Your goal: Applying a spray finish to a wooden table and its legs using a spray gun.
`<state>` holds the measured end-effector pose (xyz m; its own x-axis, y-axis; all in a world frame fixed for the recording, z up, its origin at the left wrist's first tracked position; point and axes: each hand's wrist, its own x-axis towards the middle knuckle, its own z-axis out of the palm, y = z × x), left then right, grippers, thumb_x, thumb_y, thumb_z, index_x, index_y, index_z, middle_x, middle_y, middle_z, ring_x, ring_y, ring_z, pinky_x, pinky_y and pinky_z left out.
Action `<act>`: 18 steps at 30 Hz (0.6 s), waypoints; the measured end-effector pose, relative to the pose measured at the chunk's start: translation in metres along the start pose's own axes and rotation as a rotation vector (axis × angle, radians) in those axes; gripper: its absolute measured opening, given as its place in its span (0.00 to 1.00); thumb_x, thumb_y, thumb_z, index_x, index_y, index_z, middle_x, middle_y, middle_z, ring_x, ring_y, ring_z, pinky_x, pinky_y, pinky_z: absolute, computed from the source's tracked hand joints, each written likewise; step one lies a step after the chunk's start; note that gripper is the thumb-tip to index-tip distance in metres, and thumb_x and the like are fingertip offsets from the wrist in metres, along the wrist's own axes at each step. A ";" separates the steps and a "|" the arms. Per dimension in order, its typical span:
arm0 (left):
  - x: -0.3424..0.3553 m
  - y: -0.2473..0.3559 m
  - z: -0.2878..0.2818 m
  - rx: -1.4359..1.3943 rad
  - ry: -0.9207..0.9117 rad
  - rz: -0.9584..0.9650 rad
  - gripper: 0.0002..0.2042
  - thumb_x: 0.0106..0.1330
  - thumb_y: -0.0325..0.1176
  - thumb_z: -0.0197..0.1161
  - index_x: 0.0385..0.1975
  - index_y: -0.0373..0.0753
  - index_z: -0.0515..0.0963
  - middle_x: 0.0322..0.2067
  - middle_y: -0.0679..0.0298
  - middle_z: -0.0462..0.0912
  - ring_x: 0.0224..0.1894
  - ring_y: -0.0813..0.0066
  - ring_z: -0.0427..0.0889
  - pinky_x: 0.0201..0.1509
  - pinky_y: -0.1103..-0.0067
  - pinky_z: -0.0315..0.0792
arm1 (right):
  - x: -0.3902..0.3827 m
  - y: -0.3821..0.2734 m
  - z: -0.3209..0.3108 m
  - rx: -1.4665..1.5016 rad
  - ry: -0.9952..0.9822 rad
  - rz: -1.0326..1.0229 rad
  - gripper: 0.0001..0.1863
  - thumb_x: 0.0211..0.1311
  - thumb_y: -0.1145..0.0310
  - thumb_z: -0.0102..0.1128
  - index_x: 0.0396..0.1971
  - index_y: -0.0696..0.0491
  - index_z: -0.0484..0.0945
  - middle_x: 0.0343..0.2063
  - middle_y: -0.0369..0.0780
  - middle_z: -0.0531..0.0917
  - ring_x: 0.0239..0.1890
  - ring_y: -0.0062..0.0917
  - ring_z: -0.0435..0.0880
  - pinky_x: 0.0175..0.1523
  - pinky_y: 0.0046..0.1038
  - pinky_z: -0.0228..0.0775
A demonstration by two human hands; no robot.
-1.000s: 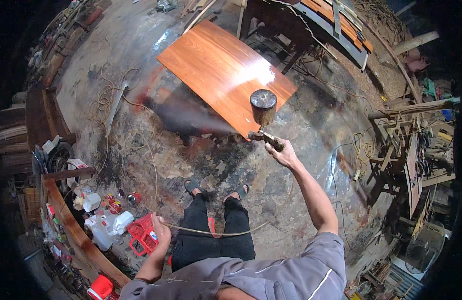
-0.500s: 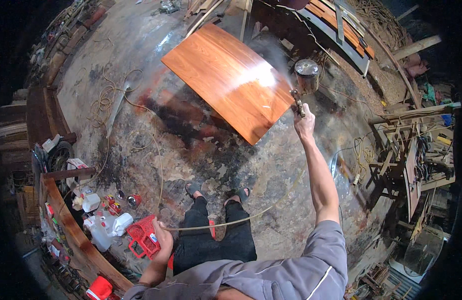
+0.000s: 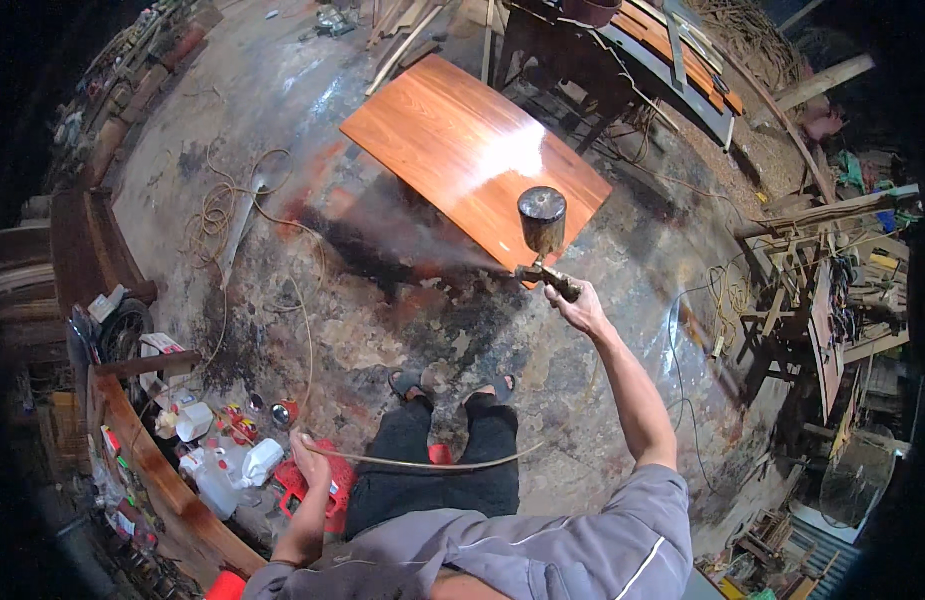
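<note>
My right hand (image 3: 581, 306) is wrapped round the grip of a spray gun (image 3: 543, 272), whose metal cup (image 3: 543, 216) stands on top. From its nozzle a pale mist spreads leftward, along the near edge of a glossy reddish-brown wooden panel (image 3: 438, 130). The panel lies flat, raised off the floor, with a bright glare on its surface. Down at the left, my left hand (image 3: 311, 462) is closed round a thin yellowish air hose (image 3: 433, 465). The hose sags across in front of my legs toward the right. A red plastic basket (image 3: 335, 490) is beneath my left hand.
White plastic jugs (image 3: 216, 482) and small cans crowd the lower left, by a wooden board (image 3: 173, 490). Coiled hose (image 3: 218, 215) lies on the stained floor (image 3: 353, 340) to the left. Timber pieces (image 3: 673, 50) are stacked at the far right. A fan (image 3: 855, 478) stands lower right.
My right hand has brought the spray gun nearer and to the left, from the panel's right end to its near corner; the mist now points left. My left hand has shifted slightly left with the hose.
</note>
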<state>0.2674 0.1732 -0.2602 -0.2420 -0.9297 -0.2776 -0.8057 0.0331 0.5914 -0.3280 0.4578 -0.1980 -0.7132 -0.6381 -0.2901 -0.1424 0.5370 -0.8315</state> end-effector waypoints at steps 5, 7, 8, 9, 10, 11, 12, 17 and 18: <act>0.017 0.016 -0.012 0.076 0.060 0.202 0.16 0.78 0.34 0.45 0.58 0.31 0.68 0.49 0.45 0.76 0.52 0.52 0.74 0.60 0.65 0.65 | 0.036 0.002 -0.006 -0.029 0.210 -0.014 0.14 0.66 0.63 0.65 0.43 0.57 0.82 0.25 0.30 0.79 0.31 0.13 0.72 0.39 0.23 0.70; 0.022 0.026 -0.014 0.080 0.067 0.170 0.16 0.78 0.34 0.45 0.58 0.31 0.68 0.49 0.45 0.75 0.52 0.52 0.74 0.60 0.65 0.65 | 0.060 0.005 -0.018 -0.031 0.316 -0.057 0.14 0.66 0.63 0.65 0.43 0.57 0.82 0.25 0.31 0.80 0.30 0.14 0.72 0.39 0.23 0.70; 0.022 0.031 -0.012 0.079 0.090 0.161 0.15 0.77 0.33 0.45 0.57 0.31 0.69 0.48 0.45 0.75 0.51 0.51 0.74 0.59 0.64 0.66 | 0.074 0.005 -0.028 -0.105 0.384 -0.125 0.14 0.66 0.63 0.65 0.44 0.57 0.82 0.23 0.33 0.79 0.30 0.13 0.72 0.39 0.23 0.70; 0.023 0.036 -0.011 0.073 0.112 0.159 0.14 0.77 0.31 0.46 0.56 0.31 0.69 0.48 0.44 0.75 0.51 0.49 0.75 0.59 0.63 0.66 | 0.085 0.005 -0.036 -0.180 0.436 -0.108 0.14 0.66 0.63 0.65 0.46 0.56 0.82 0.22 0.34 0.79 0.30 0.13 0.72 0.39 0.23 0.71; 0.021 0.040 -0.011 0.097 0.118 0.127 0.14 0.77 0.31 0.46 0.56 0.31 0.69 0.48 0.44 0.75 0.51 0.49 0.75 0.59 0.63 0.66 | 0.093 0.005 -0.043 -0.190 0.502 -0.195 0.14 0.67 0.63 0.65 0.46 0.54 0.81 0.21 0.40 0.79 0.27 0.16 0.73 0.37 0.25 0.71; 0.020 0.044 -0.008 0.104 0.128 0.108 0.14 0.77 0.31 0.45 0.56 0.30 0.69 0.49 0.44 0.75 0.51 0.49 0.75 0.59 0.63 0.66 | 0.101 0.004 -0.050 -0.191 0.573 -0.272 0.12 0.66 0.62 0.65 0.42 0.54 0.80 0.22 0.46 0.80 0.23 0.24 0.75 0.34 0.30 0.71; 0.020 0.047 -0.006 0.111 0.137 0.088 0.14 0.77 0.31 0.45 0.56 0.30 0.69 0.49 0.43 0.75 0.51 0.49 0.75 0.60 0.63 0.66 | 0.107 0.003 -0.056 -0.282 0.606 -0.141 0.11 0.66 0.62 0.65 0.40 0.54 0.79 0.23 0.48 0.80 0.22 0.30 0.76 0.32 0.32 0.71; 0.024 0.051 0.004 0.058 0.153 0.016 0.15 0.78 0.33 0.45 0.56 0.29 0.69 0.49 0.43 0.75 0.51 0.49 0.74 0.60 0.63 0.66 | 0.114 -0.001 -0.069 -0.319 0.622 -0.093 0.12 0.62 0.63 0.68 0.35 0.54 0.76 0.23 0.52 0.80 0.24 0.46 0.78 0.30 0.39 0.70; 0.026 0.049 0.004 0.076 0.148 -0.034 0.15 0.78 0.33 0.45 0.56 0.29 0.69 0.50 0.42 0.75 0.52 0.49 0.74 0.60 0.63 0.66 | 0.110 -0.001 -0.067 -0.297 0.579 -0.120 0.12 0.62 0.63 0.69 0.33 0.53 0.75 0.23 0.52 0.80 0.27 0.50 0.80 0.30 0.41 0.70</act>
<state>0.2189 0.1524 -0.2414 -0.1357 -0.9745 -0.1785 -0.8520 0.0229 0.5230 -0.4518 0.4239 -0.1971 -0.9225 -0.3479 0.1670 -0.3680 0.6626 -0.6524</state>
